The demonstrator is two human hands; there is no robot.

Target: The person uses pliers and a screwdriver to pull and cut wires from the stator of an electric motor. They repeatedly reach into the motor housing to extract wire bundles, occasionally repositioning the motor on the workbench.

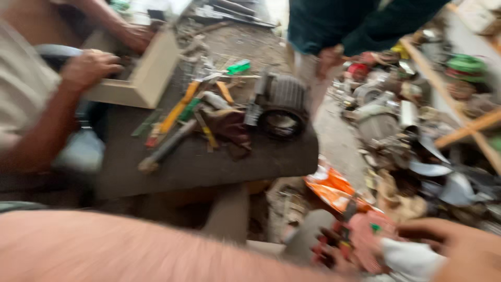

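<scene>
The picture is heavily blurred by motion. My left arm, in a pink sleeve, crosses the bottom of the view, and my left hand [334, 255] seems closed around a red-handled tool [342, 235]. My right hand [451, 243] comes in at the bottom right. Its fingers reach over a pinkish round object [365, 235], with a white cloth [412, 259] under the hand. The blur hides whether that hand grips anything. Both hands are low and near me, below the dark workbench [209, 162].
A ribbed electric motor [279, 104] and several orange-handled tools [177, 109] lie on the bench. A person at the left holds a tan box [151, 73]. Another person in dark teal [334, 26] stands behind. Metal scrap [396, 125] and an orange bag [331, 188] cover the floor at the right.
</scene>
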